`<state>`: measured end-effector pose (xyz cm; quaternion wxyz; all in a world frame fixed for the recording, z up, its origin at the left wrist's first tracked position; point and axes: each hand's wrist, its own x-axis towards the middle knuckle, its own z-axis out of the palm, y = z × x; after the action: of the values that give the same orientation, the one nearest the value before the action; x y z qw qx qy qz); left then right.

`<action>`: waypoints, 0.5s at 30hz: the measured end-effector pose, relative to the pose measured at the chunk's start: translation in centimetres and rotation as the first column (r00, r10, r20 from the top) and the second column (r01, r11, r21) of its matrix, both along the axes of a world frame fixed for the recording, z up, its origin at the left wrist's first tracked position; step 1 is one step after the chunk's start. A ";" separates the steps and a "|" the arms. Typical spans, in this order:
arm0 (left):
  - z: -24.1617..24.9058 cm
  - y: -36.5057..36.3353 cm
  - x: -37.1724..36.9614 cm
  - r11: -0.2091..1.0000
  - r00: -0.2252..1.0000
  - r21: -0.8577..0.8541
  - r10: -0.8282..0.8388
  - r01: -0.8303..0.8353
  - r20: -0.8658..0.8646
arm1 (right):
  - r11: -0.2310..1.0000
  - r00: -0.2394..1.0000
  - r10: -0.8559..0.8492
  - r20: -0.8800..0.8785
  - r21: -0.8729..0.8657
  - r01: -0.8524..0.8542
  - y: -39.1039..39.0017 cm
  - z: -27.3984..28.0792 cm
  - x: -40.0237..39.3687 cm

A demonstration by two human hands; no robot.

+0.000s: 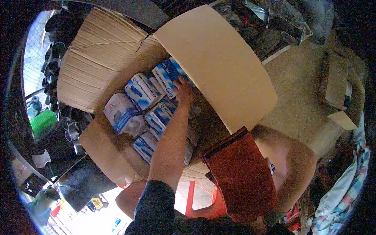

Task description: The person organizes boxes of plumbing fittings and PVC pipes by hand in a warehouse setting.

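My left hand (183, 93) reaches into a large open cardboard carton (219, 62), its fingers closed on the side of a blue-and-white printed box (166, 72) at the far end. Beside that box lie several similar small boxes, among them a blue-and-white box (141, 91) and a white-and-blue box (121, 113) with torn, crumpled packaging at its end. My left forearm crosses over a further blue-and-white box (159, 116). At the lower right, a dark red piece of material (243, 176) lies over my leg. My right hand is hidden around there, so its fingers do not show.
Carton flaps stand spread out, one flap (102, 58) rising on the left. Under the carton's near side is a red plastic stool (201, 201). A smaller open carton (337, 82) rests on the floor at right. Dark pipe-like pieces (55, 58) are stacked at left.
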<state>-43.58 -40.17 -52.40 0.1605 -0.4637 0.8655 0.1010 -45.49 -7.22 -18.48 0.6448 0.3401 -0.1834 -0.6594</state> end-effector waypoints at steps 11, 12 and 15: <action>6.2 -5.3 -2.4 0.971 0.973 0.071 -0.224 0.228 -0.058 | 0.989 0.981 -0.039 0.188 -0.133 0.065 0.4 -0.3 -0.7; 6.0 -7.3 -3.6 0.978 0.978 0.126 -0.145 0.165 -0.151 | 0.985 0.974 -0.052 0.221 -0.149 0.086 0.4 -0.2 -0.7; 3.9 -10.9 -5.1 0.970 0.948 0.028 -0.230 0.241 -0.218 | 0.972 0.930 -0.062 0.362 -0.190 0.139 0.4 -0.1 -0.9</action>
<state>-48.68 -51.08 -48.51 0.0900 -0.3390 0.9238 0.1537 -46.44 -6.85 -18.59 0.5990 0.3726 -0.3830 -0.5963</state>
